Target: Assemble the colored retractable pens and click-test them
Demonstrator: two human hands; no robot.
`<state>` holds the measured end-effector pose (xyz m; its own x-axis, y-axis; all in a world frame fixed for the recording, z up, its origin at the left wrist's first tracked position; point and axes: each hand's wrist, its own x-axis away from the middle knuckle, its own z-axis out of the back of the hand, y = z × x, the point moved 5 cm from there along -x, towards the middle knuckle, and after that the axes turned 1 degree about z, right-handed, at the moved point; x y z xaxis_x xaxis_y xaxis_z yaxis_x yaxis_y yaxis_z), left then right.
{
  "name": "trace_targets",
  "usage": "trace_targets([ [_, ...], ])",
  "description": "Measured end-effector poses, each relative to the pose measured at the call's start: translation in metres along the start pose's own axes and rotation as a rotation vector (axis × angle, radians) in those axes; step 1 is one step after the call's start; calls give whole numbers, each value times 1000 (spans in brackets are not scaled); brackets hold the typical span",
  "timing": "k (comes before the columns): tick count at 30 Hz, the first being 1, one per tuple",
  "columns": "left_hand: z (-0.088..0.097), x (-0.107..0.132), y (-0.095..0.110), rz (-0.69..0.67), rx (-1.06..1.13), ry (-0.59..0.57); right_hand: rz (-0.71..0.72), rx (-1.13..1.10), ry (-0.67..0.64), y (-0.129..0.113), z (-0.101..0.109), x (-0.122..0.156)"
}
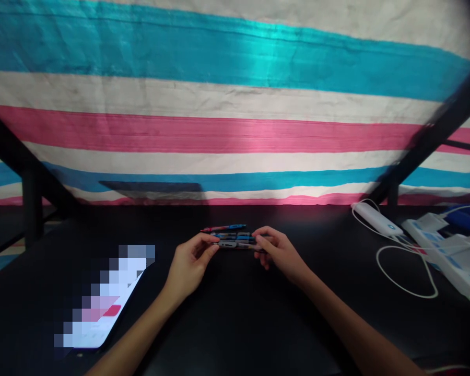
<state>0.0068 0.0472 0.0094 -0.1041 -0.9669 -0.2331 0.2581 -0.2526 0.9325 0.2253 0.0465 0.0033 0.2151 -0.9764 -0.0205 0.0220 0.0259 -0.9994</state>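
Observation:
Several pens (241, 238) lie side by side on the black table, running left to right between my hands. They have dark, blue and grey parts, and the nearest one has a grey grip or clip section. My left hand (191, 261) pinches the left ends between thumb and fingers. At the right ends my right hand (276, 250) has its thumb and fingers closed on the pens, with the other fingers curled beneath. The fingertips hide the pen ends. Just beyond them, apart from the row, lies a red and blue pen (224, 228).
A lit phone (105, 308), partly pixelated, lies left on the black table (235, 324). To the right are a white power bank (377, 219), a white cable (407, 296) and a power strip (446, 261). Behind hangs a striped sheet (235, 136), with dark frame bars either side.

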Motion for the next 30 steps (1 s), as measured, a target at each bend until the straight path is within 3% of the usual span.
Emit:
trace_targets([
  [3, 2, -1, 1, 4, -4, 15, 36, 20, -36, -4, -1, 0],
  [8, 3, -1, 3, 0, -18, 31, -41, 109, -50, 0, -1, -2],
  [13, 2, 0, 2, 14, -29, 36, 96, 65, -24, -5, 4, -3],
  [20, 2, 0, 1, 15, -5, 31, -73, 179, -49, 3, 1, 1],
  [26, 5, -2, -4, 19, -29, 36, 70, 124, -5, -2, 1, 1],
  [30, 3, -2, -5, 12, -31, 9, -2, 186, -37, 4, 0, -1],
])
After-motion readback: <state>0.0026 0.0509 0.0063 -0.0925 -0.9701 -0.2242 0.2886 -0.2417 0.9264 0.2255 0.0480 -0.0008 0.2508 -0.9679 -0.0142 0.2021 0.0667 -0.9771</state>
